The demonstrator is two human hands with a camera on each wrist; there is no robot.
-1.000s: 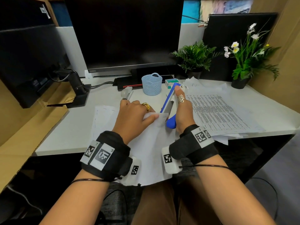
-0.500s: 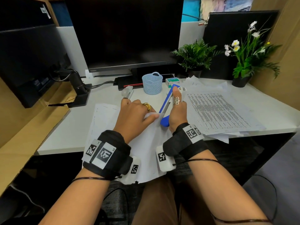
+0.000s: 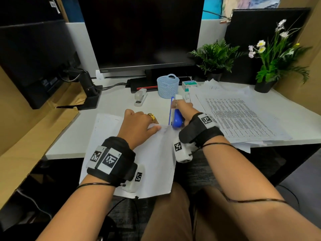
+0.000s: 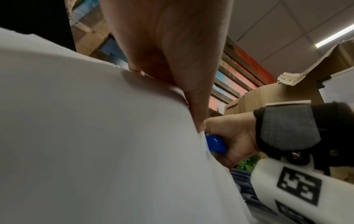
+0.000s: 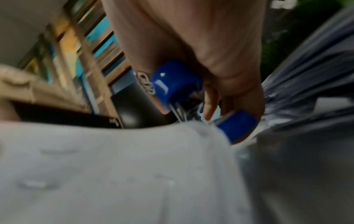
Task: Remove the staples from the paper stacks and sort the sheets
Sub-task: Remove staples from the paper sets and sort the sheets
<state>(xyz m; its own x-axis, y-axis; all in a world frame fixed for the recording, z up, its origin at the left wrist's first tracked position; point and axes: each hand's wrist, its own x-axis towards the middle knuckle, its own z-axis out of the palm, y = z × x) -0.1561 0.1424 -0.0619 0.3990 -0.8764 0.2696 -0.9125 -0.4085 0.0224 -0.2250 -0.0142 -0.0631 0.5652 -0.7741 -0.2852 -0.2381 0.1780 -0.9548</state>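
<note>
Both hands are kept busy at the desk edge: the left hand (image 3: 139, 126) is pressed down on a white paper stack (image 3: 152, 159) with its fingers curled and the thumb stretched flat toward the top right corner, while the right hand (image 3: 184, 110) is wrapped round a blue stapler-type tool (image 3: 176, 117), held right at that same corner. Faint print is seen on the stack, too small to be read, and its lower part hangs off the white desk (image 3: 111, 108). Just to the right, a messy pile of printed table sheets (image 3: 239, 117) is spread out, also unreadable. Further back a white stapler (image 3: 140, 98), a pale blue mesh basket (image 3: 167, 86), a dark monitor (image 3: 142, 32) and two potted plants (image 3: 217, 58) are found. Cardboard panels are seen at the sides.
</note>
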